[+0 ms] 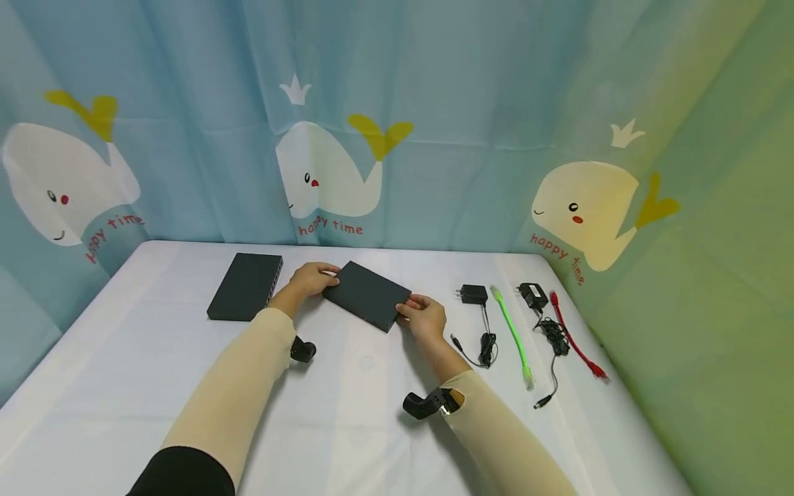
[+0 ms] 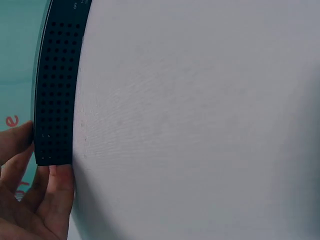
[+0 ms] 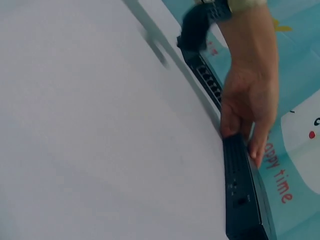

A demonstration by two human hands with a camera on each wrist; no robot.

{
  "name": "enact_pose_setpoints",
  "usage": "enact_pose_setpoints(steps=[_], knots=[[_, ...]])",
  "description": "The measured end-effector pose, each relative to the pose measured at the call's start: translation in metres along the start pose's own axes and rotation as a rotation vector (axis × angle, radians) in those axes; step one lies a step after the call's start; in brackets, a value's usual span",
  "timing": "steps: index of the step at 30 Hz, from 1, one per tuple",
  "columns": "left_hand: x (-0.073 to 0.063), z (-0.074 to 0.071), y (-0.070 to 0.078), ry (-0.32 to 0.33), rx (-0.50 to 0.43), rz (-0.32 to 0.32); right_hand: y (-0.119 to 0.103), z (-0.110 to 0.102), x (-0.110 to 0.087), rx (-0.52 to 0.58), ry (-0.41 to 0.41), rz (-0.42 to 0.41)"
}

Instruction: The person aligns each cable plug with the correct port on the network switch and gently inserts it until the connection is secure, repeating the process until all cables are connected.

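Observation:
A flat black network switch (image 1: 367, 296) lies between my two hands, turned at an angle. My left hand (image 1: 312, 279) pinches its left end, thumb on top and fingers beneath; the left wrist view shows this left hand (image 2: 37, 200) at the end of the perforated side. My right hand (image 1: 424, 318) grips the right corner between thumb and fingers. In the right wrist view the left hand (image 3: 250, 105) holds the far end, while the right hand is out of sight. Left of my left arm sits a second black network switch (image 1: 245, 286) with a row of ports.
To the right lie a black power adapter (image 1: 474, 294) with coiled cord, a green network cable (image 1: 511, 334), another power adapter (image 1: 533, 295) with bundled cord and a red network cable (image 1: 573, 341). The white-covered table (image 1: 347, 427) meets a whale-print curtain (image 1: 459, 172) behind.

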State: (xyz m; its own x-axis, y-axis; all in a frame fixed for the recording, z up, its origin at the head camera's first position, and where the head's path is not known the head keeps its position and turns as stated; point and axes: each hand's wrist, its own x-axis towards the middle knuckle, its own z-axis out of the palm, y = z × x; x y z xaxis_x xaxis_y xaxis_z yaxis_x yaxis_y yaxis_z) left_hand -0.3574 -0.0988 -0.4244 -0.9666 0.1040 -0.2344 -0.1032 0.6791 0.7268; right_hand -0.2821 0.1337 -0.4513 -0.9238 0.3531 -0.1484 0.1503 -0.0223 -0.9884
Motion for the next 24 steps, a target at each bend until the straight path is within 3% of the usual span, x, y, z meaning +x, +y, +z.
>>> enact_pose_setpoints(steps=[5, 15, 24], knots=[[-0.007, 0.005, -0.006, 0.033, -0.018, 0.002, -0.006, -0.003, 0.009, -0.056, -0.042, 0.013], [-0.025, 0.012, -0.009, 0.039, -0.256, -0.071, -0.017, -0.006, 0.026, -0.169, -0.101, 0.058], [-0.034, 0.027, -0.012, 0.152, -0.321, -0.064, -0.02, -0.005, 0.039, -0.238, -0.107, 0.083]])
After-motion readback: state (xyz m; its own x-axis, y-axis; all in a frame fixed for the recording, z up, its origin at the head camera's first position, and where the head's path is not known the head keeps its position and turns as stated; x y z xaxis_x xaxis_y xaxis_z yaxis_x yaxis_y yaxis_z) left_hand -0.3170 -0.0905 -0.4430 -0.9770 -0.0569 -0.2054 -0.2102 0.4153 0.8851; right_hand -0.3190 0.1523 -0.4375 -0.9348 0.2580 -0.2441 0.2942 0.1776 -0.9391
